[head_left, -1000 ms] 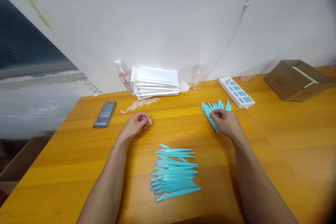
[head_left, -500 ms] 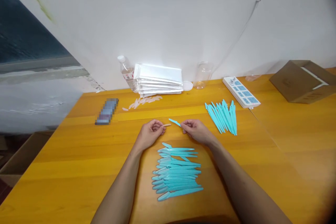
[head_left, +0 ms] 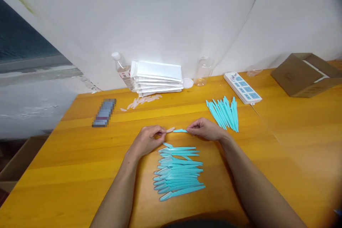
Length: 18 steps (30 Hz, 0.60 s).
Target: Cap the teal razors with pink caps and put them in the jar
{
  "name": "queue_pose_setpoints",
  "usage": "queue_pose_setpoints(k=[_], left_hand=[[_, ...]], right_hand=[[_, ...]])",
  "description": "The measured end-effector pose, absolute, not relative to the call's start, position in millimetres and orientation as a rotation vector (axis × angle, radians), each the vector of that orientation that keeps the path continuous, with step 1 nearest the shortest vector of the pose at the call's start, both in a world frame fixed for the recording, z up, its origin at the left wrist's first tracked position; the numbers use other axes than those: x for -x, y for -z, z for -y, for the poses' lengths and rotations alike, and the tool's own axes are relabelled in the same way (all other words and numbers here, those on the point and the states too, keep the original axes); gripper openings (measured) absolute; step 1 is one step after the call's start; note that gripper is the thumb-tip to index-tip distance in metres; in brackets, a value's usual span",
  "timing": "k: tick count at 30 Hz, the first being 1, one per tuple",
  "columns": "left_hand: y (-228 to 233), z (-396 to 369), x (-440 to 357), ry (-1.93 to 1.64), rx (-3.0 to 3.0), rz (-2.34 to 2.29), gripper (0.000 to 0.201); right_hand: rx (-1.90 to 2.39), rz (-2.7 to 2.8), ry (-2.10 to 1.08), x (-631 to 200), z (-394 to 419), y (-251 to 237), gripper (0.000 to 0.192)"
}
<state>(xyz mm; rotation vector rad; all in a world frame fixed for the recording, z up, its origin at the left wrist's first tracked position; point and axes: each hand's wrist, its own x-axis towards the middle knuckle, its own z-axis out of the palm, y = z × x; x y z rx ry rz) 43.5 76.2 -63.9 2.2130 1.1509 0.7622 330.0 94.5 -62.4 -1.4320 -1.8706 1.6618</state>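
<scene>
My left hand (head_left: 148, 139) pinches a small pale pink cap (head_left: 170, 129) at its fingertips. My right hand (head_left: 205, 129) holds a thin turquoise tool (head_left: 180, 130) by its handle, tip pointing left at the cap; the two are almost touching, just above the wooden table (head_left: 66, 156). Right below my hands lies a neat pile of turquoise tools (head_left: 179, 172). A second, fanned bunch of turquoise tools (head_left: 224, 112) lies to the right of my right hand.
Loose pink caps (head_left: 140, 102) lie near a stack of white packets (head_left: 157, 78) by the wall, with a water bottle (head_left: 121, 69), a clear jar (head_left: 202, 71), and a white lid (head_left: 188, 83). A power strip (head_left: 242, 88), a cardboard box (head_left: 304, 74), and a phone (head_left: 104, 113) also sit here.
My right hand took one turquoise tool from the fanned bunch and came to the middle. My left hand moved right with the cap. Cap and tool tip have drawn close together.
</scene>
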Motion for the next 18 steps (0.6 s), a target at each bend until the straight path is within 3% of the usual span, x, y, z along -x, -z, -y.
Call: queue_pose_setpoints(k=[18], left_hand=[[45.3,-65.7,-64.3,-0.554,-2.157,-1.096,0.015]], right_hand=[[1.284,2.019,-1.535,-320.9,-83.9,56.6,0.043]])
